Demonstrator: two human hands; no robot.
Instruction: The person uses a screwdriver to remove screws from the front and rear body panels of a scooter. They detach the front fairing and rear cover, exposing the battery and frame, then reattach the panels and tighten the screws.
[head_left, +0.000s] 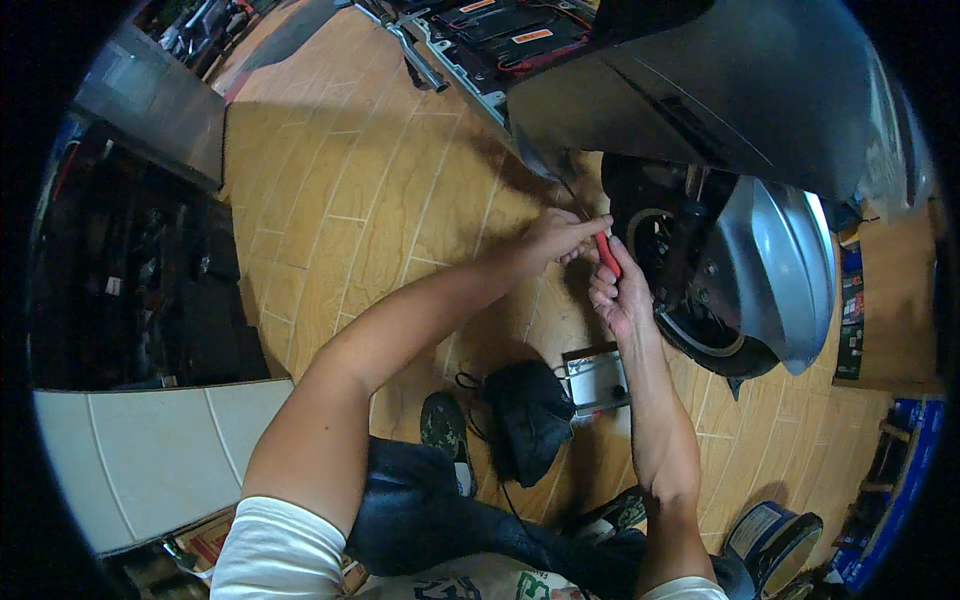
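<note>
My right hand is wrapped around the red handle of a screwdriver. The fingers of my left hand are closed about its front end, where the handle meets the shaft. From there the thin shaft slants up to the lower edge of a dark grey body panel on an electric scooter; its tip is hard to make out. Just right of my hands is the scooter's front wheel under a silver-blue fender. Above, an uncovered battery bay shows black batteries with orange labels and red wires.
Between my feet lies a black bag with a cord, beside a shallow metal box. A bucket stands lower right, near a blue crate. Cardboard leans at right. A white-tiled ledge and dark shelving bound the left.
</note>
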